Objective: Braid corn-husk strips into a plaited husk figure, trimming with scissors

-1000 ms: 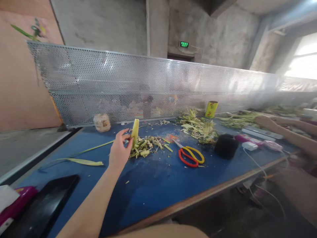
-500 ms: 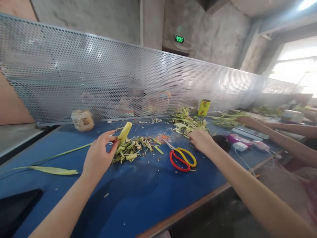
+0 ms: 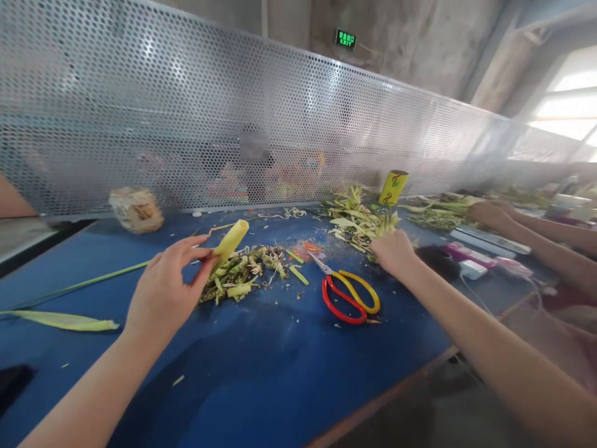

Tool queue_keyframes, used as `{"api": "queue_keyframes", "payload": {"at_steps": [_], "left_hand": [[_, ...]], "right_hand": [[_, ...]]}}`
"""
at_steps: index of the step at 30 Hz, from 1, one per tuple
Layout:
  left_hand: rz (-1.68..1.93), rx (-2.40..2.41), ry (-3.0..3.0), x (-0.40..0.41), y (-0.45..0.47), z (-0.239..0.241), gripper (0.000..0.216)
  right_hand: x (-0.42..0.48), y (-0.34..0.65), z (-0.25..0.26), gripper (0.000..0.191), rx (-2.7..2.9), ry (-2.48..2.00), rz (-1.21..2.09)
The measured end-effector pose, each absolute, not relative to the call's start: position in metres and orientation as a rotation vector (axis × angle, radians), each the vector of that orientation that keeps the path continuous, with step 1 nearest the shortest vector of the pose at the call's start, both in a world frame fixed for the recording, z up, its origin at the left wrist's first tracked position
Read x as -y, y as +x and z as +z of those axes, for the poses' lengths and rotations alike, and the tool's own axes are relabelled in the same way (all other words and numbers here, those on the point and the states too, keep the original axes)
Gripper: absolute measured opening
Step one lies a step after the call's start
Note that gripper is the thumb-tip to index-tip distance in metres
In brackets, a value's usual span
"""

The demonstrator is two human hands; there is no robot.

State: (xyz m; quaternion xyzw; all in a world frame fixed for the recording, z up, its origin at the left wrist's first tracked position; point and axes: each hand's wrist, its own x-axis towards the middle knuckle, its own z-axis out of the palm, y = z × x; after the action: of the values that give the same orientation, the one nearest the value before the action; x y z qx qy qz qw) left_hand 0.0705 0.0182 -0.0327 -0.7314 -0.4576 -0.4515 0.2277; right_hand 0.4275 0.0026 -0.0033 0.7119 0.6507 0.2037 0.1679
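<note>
My left hand (image 3: 170,280) pinches a pale yellow-green plant stalk piece (image 3: 232,239), rolled like a tube and pointing up to the right. Under it lies a heap of greenish, knobbly plant scraps (image 3: 242,274). At the edge of a pile of pale green leaf strips (image 3: 357,218), my right hand (image 3: 394,252) is closed with fingers curled down; whatever is in its fingertips is hidden. Between the hands, scissors (image 3: 349,292) with one red and one yellow handle loop lie on the blue table (image 3: 261,379).
A long leaf (image 3: 65,320) lies at left. Behind stand a plastic-wrapped bundle (image 3: 137,210), a yellow can (image 3: 393,188) and a perforated metal screen (image 3: 196,124). At right are a white charger (image 3: 472,269), a purple packet (image 3: 471,255) and another person's arms (image 3: 532,230).
The view has tilted down and come a little closer, so the screen fills more of it. Both hands keep their places, the left still pinching the stalk piece, the right at the leaf pile.
</note>
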Motion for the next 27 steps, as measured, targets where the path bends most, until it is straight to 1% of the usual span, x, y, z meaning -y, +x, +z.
{"api": "queue_keyframes", "payload": {"at_steps": [3,8,14,18,24,27], "left_hand": [[-1.254,1.225,-2.029,-0.018,0.071,-0.033,0.027],[-1.287,1.226,-2.02,-0.018,0.073,-0.032,0.034],[-1.261,1.24,-2.008,-0.017,0.073,-0.031,0.026],[-1.268,1.285,-2.021,-0.017,0.073,-0.03,0.017],[-1.274,1.274,-2.035,-0.017,0.074,-0.029,0.016],[-1.276,1.301,-2.044,-0.017,0.075,-0.029,0.021]], "right_hand": [[-0.005,0.429,-0.006,0.019,-1.833,2.044,0.611],[-0.011,0.435,-0.008,0.02,-1.818,2.058,0.595],[-0.017,0.438,-0.009,0.02,-1.768,2.149,0.443],[-0.02,0.438,-0.006,0.019,-1.775,2.146,0.447],[-0.024,0.447,0.002,0.022,-1.789,2.228,0.462],[-0.025,0.453,0.001,0.022,-1.868,2.245,0.454]]}}
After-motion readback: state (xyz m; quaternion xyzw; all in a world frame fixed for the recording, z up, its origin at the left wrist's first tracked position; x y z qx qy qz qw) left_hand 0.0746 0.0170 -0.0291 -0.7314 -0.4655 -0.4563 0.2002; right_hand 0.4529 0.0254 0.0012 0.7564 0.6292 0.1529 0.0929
